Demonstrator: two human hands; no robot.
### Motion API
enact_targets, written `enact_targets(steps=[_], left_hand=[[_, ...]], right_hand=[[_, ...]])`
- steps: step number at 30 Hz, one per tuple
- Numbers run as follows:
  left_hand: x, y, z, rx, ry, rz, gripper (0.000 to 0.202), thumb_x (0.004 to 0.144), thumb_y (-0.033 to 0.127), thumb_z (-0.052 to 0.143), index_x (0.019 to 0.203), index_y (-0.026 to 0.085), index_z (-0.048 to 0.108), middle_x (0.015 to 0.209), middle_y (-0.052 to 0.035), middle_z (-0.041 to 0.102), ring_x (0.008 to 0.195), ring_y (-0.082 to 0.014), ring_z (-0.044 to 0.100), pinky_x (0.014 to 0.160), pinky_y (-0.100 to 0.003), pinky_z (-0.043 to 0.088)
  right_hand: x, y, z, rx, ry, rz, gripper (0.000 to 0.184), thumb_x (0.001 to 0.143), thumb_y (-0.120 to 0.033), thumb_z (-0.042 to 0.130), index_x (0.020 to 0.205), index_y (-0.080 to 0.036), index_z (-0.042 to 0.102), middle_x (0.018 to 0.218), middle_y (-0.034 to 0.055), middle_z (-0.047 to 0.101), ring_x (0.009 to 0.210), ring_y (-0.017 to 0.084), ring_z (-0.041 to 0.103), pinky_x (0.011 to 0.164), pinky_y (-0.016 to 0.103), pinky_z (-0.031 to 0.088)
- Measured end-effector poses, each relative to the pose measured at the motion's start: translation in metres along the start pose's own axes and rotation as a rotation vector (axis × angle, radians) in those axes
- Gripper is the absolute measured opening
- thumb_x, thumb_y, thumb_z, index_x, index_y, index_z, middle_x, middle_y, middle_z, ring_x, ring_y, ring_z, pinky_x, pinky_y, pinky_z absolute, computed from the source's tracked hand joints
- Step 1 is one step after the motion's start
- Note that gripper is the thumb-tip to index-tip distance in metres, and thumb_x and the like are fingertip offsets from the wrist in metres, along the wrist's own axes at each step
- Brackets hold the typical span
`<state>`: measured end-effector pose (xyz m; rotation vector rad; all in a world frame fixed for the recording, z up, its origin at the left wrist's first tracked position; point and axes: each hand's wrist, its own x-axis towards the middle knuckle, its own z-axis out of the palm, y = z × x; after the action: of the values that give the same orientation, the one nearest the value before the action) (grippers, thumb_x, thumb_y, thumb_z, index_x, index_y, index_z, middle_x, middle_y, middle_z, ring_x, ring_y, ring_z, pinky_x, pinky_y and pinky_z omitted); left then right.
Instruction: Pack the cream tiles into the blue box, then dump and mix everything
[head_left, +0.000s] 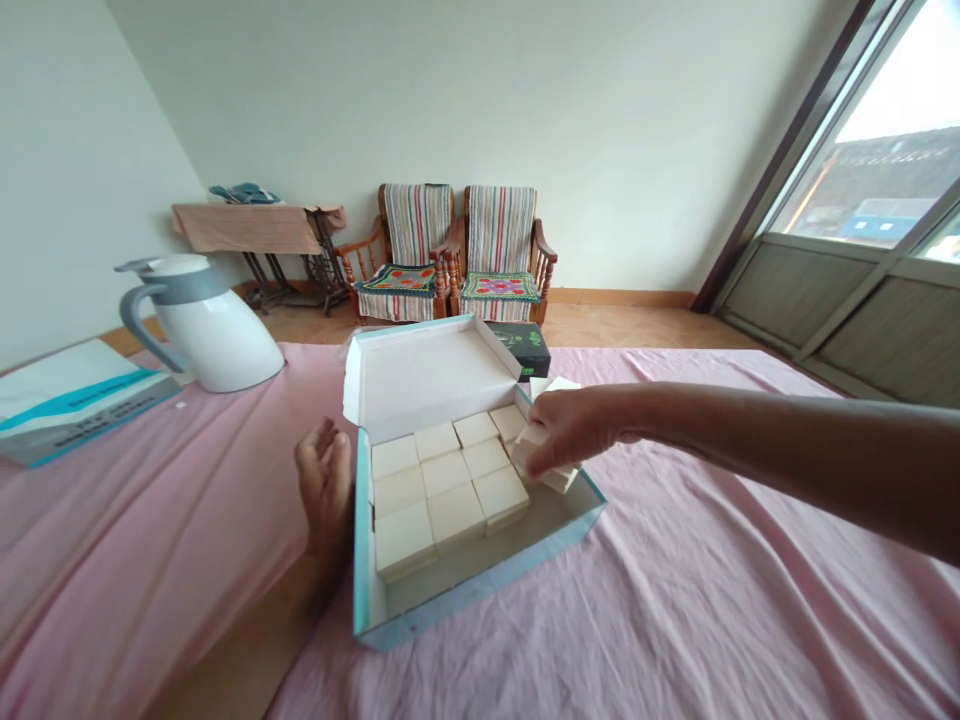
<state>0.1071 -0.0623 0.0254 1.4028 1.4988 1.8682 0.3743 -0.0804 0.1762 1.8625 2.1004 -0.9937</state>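
An open light-blue cardboard box (480,586) with a white inside lies on the table, its lid (442,370) tilted back. Rows of cream-white square blocks (456,512) fill much of it; I cannot tell whether they are small cartons or stacked cards. My right hand (574,425) reaches in at the box's right side, its fingers closed around white square pieces (555,472), which it partly hides. More white pieces (555,384) show behind that hand, beyond the box's right rim. Beside the left wall, my left hand (325,485) rests with its fingers loosely apart, holding nothing.
A pink cloth (705,620) covers the table. At the left stand a white-and-grey jug (225,335) and a white-and-blue carton (82,400). A black box (534,352) sits behind the lid. Two wooden armchairs (416,225) and a cloth-covered sewing table (247,230) are farther back.
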Motion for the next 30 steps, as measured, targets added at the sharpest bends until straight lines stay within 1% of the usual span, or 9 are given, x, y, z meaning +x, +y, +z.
enact_targets(steps=[2,3,6,8,11,14,18,23,30], left_hand=[[0.003,0.016,-0.002,0.1,0.01,0.194,0.041,0.087,0.039,0.053,0.121,0.016,0.052,0.126,-0.0124,0.055,0.118,-0.0231,0.051,0.101,-0.037,0.039],[0.004,0.028,-0.003,0.157,-0.056,0.286,0.035,0.087,0.037,0.053,0.116,0.017,0.055,0.119,-0.0103,0.059,0.113,-0.0222,0.054,0.099,-0.037,0.041],[0.001,0.07,0.001,0.376,-0.543,0.418,0.021,0.082,0.035,0.059,0.098,0.02,0.063,0.096,-0.004,0.065,0.092,-0.0192,0.06,0.087,-0.034,0.047],[-0.007,0.093,0.012,0.405,-0.81,0.362,0.041,0.078,0.037,0.064,0.116,0.023,0.056,0.108,-0.0049,0.063,0.093,-0.0195,0.06,0.081,-0.033,0.05],[-0.023,0.109,0.038,0.349,-0.993,0.298,0.08,0.069,0.044,0.072,0.137,0.025,0.036,0.129,-0.0102,0.051,0.106,-0.0242,0.057,0.076,-0.034,0.052],[-0.034,0.109,0.066,0.357,-1.014,0.258,0.084,0.063,0.054,0.073,0.132,0.021,0.04,0.126,-0.0126,0.053,0.104,-0.0281,0.057,0.078,-0.039,0.05],[-0.036,0.107,0.091,0.366,-0.94,0.169,0.063,0.063,0.056,0.072,0.108,0.017,0.052,0.105,-0.0095,0.063,0.094,-0.027,0.06,0.077,-0.037,0.046],[-0.038,0.114,0.1,0.292,-0.882,0.064,0.057,0.06,0.047,0.077,0.103,0.018,0.053,0.1,-0.0061,0.067,0.089,-0.0235,0.062,0.076,-0.033,0.045],[-0.043,0.104,0.11,0.116,-0.839,-0.068,0.06,0.058,0.041,0.079,0.107,0.015,0.057,0.099,-0.0065,0.068,0.09,-0.023,0.062,0.076,-0.031,0.047]], right_hand=[[0.002,0.0,0.002,0.003,0.021,-0.001,0.037,0.058,-0.036,0.068,0.086,-0.015,0.061,0.088,0.0073,0.065,0.074,0.018,0.059,0.06,0.027,0.044],[0.003,0.0,0.003,-0.002,0.034,-0.006,0.037,0.057,-0.036,0.068,0.086,-0.014,0.061,0.087,0.0076,0.065,0.074,0.018,0.059,0.059,0.027,0.044],[0.007,-0.001,0.008,-0.015,0.065,-0.019,0.035,0.057,-0.036,0.069,0.084,-0.013,0.062,0.084,0.0076,0.065,0.072,0.018,0.059,0.058,0.026,0.044],[0.009,-0.004,0.01,0.001,0.084,-0.034,0.031,0.059,-0.034,0.067,0.081,-0.014,0.063,0.082,0.0069,0.066,0.072,0.018,0.06,0.059,0.026,0.044],[0.01,-0.011,0.01,0.006,0.113,-0.038,0.024,0.062,-0.032,0.064,0.077,-0.014,0.065,0.078,0.0063,0.066,0.072,0.018,0.061,0.058,0.026,0.044],[0.011,-0.016,0.009,-0.04,0.163,-0.008,0.024,0.062,-0.033,0.063,0.075,-0.013,0.067,0.075,0.007,0.066,0.071,0.019,0.062,0.056,0.026,0.045],[0.017,-0.014,0.01,-0.013,0.219,0.038,0.025,0.06,-0.034,0.064,0.072,-0.012,0.068,0.074,0.0087,0.067,0.065,0.019,0.062,0.051,0.026,0.046],[0.02,-0.01,0.011,0.013,0.232,0.061,0.022,0.06,-0.024,0.062,0.076,-0.01,0.069,0.073,0.0106,0.068,0.061,0.02,0.063,0.05,0.027,0.048],[0.019,-0.011,0.014,-0.035,0.306,0.06,0.029,0.07,-0.029,0.059,0.088,-0.007,0.067,0.082,0.0138,0.067,0.069,0.021,0.065,0.056,0.027,0.05]])
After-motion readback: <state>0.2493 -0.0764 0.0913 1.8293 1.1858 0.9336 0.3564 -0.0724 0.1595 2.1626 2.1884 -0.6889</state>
